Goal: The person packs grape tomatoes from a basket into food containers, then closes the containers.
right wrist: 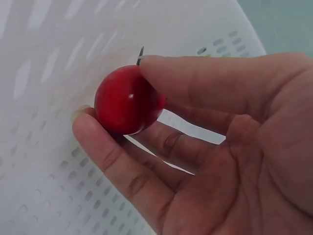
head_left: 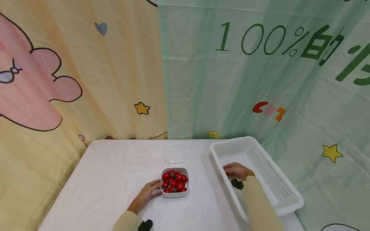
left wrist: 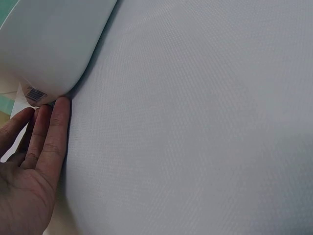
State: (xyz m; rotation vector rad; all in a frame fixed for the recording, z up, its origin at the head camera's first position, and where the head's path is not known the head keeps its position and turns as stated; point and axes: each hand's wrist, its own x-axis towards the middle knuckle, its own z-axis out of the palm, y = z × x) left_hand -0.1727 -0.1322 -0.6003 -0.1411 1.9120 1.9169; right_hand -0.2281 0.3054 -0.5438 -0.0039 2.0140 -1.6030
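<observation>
My right hand [head_left: 237, 171] is inside the white perforated basket [head_left: 284, 179], near its left wall. Between thumb and fingers it pinches one red cherry tomato [right wrist: 122, 102], whose green stem shows by the thumb tip. At the middle of the table, a small white square box [head_left: 175, 194] holds several red cherry tomatoes [head_left: 173, 183] with green stems. My left hand [head_left: 146, 194] is at the box's left side, its fairly straight fingers [left wrist: 53, 142] touching the lower corner. A barcode label [left wrist: 35, 94] shows near those fingertips.
A clear square lid [head_left: 174, 154] lies on the white table [head_left: 115, 173] just behind the box. The long basket stands slanted along the table's right side. Printed curtains [head_left: 190, 80] hang behind the table and at both sides.
</observation>
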